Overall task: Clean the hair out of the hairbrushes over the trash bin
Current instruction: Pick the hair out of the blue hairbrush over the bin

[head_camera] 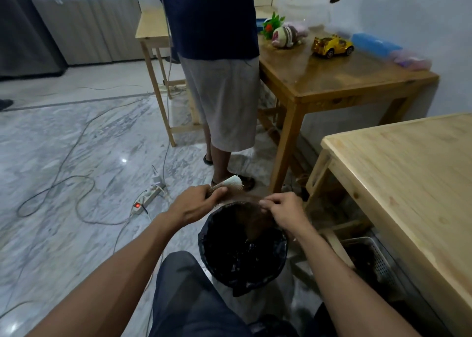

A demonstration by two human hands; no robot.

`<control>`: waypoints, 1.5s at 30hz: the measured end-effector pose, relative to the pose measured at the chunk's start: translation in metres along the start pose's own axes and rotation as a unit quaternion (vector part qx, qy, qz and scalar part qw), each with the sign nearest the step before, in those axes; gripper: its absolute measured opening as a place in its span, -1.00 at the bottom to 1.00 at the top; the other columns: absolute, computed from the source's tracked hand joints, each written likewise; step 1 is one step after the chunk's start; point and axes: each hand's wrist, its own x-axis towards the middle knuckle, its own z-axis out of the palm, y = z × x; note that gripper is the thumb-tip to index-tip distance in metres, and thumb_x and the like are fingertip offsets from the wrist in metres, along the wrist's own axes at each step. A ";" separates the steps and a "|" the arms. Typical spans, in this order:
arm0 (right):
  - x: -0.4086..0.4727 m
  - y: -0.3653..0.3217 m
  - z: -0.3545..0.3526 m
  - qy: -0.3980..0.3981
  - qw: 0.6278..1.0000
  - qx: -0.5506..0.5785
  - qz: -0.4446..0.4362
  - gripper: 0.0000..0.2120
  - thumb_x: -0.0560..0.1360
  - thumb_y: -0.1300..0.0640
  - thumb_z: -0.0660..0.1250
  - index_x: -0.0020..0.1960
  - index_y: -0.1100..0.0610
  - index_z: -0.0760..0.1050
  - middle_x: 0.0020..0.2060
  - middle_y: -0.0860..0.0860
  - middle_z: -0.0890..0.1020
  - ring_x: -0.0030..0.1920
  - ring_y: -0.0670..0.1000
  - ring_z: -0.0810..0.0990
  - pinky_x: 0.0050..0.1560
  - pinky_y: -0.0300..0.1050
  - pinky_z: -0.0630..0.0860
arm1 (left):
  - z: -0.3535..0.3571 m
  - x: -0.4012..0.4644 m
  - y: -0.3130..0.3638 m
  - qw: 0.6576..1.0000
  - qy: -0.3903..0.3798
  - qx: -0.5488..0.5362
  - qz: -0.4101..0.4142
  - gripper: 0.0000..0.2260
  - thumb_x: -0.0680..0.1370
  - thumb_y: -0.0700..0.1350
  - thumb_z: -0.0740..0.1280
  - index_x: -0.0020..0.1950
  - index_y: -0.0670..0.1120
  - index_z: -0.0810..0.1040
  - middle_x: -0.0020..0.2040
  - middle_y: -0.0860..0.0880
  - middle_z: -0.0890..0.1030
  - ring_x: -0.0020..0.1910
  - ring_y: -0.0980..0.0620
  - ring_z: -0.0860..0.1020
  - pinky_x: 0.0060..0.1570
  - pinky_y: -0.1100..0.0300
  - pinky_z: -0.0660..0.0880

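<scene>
Right hand (286, 210) pinched shut, fingertips together on a hank of brown hair (255, 222) that runs back toward the hairbrush (228, 183) and hangs down into the trash bin (278, 257). Left hand (201, 204) clamped around the hairbrush, thumb across the bristle side; pale brush head pokes out past the knuckles, handle hidden in the fist. Both hands sit at the far rim of the bin, brush just outside that rim on the left, hair strand spanning the opening. Bin lined with a black bag, standing on the marble floor (76, 137) between the wearer's knees. Judgement: step in hand is stripping hair from the bristles. To do it well, pull away along the bristle direction, not across, keep the brush steady, and bring it over the opening so loose strands drop inside. Release only when the hank is clear of the bristles. Risk: strands falling onto the floor or toward the power strip (146, 196) nearby.
</scene>
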 end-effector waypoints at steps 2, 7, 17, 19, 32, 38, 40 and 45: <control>0.002 0.009 -0.009 0.011 0.999 -0.014 0.040 -0.89 0.54 0.05 0.49 -0.01 0.05 0.77 -0.29 -0.11 0.75 -0.19 -0.20 0.66 -0.05 -0.21 0.56 | -0.004 -0.003 -0.011 0.998 -0.011 -0.049 -0.032 -0.32 0.51 0.48 0.07 -0.28 -0.15 0.44 -0.38 -0.06 0.50 -0.36 -0.13 0.52 -0.31 0.07 0.36; 0.002 0.028 -0.010 0.027 0.992 0.036 0.120 -0.87 0.53 0.09 0.50 0.02 0.10 0.77 -0.28 -0.10 0.74 -0.16 -0.15 0.67 0.19 -0.01 0.61 | -0.012 -0.003 -0.020 0.972 0.018 -0.195 -0.127 -0.20 0.50 0.48 0.14 0.05 -0.29 0.62 -0.37 -0.07 0.50 -0.47 0.02 0.43 -0.45 0.19 0.37; 0.000 -0.018 -0.003 -0.136 0.979 0.148 0.018 -0.38 0.50 -0.15 0.46 0.50 -0.02 0.43 0.30 -0.06 0.54 0.26 -0.07 0.50 0.12 -0.20 0.41 | 0.004 -0.006 0.012 0.977 -0.046 -0.193 -0.076 -0.69 0.56 0.21 0.13 -0.08 -0.01 0.45 -0.18 -0.05 0.56 -0.27 -0.03 0.47 -0.22 -0.01 0.40; -0.003 -0.023 -0.001 -0.124 0.982 0.138 -0.012 -0.51 0.51 -0.19 0.46 0.36 -0.01 0.56 0.12 -0.12 0.65 0.05 -0.19 0.61 -0.04 -0.32 0.45 | 0.004 -0.005 0.016 0.971 -0.075 -0.219 -0.065 -0.75 0.50 0.18 0.18 -0.09 0.00 0.39 -0.23 -0.02 0.51 -0.33 0.00 0.43 -0.27 0.05 0.36; 0.001 -0.003 -0.010 0.043 0.973 0.225 0.016 -0.84 0.52 0.12 0.51 -0.22 0.10 0.73 -0.38 0.01 0.70 -0.32 -0.04 0.62 -0.17 -0.13 0.60 | -0.016 -0.003 -0.026 0.882 -0.106 -0.418 -0.192 -0.67 0.69 0.12 0.11 -0.14 -0.07 0.36 -0.44 -0.02 0.26 -0.51 0.06 0.15 -0.49 0.24 0.08; 0.000 0.013 -0.015 -0.023 0.993 0.115 0.021 -0.82 0.62 0.12 0.39 0.13 0.14 0.72 -0.06 0.00 0.76 -0.04 -0.06 0.70 0.00 -0.26 0.61 | -0.013 -0.002 -0.036 0.890 -0.073 -0.411 -0.181 -0.72 0.70 0.11 0.11 -0.09 -0.04 0.34 -0.42 -0.02 0.23 -0.51 0.06 0.16 -0.46 0.22 0.07; 0.001 0.008 -0.005 -0.073 0.995 0.059 0.016 -0.70 0.65 0.06 0.32 0.35 0.03 0.61 0.24 -0.02 0.66 0.28 0.01 0.59 0.29 -0.11 0.51 | -0.006 0.001 -0.020 0.901 -0.088 -0.396 -0.155 -0.73 0.68 0.12 0.14 -0.04 -0.05 0.37 -0.38 -0.05 0.26 -0.50 0.06 0.19 -0.44 0.21 0.09; -0.002 -0.014 -0.005 -0.083 0.986 0.143 0.008 -0.54 0.62 -0.10 0.33 0.49 -0.01 0.48 0.32 -0.08 0.52 0.31 -0.10 0.43 0.21 -0.16 0.30 | -0.002 0.005 0.010 0.919 -0.111 -0.362 -0.109 -0.76 0.66 0.08 0.18 -0.04 -0.08 0.36 -0.33 -0.08 0.38 -0.50 0.05 0.29 -0.48 0.22 0.19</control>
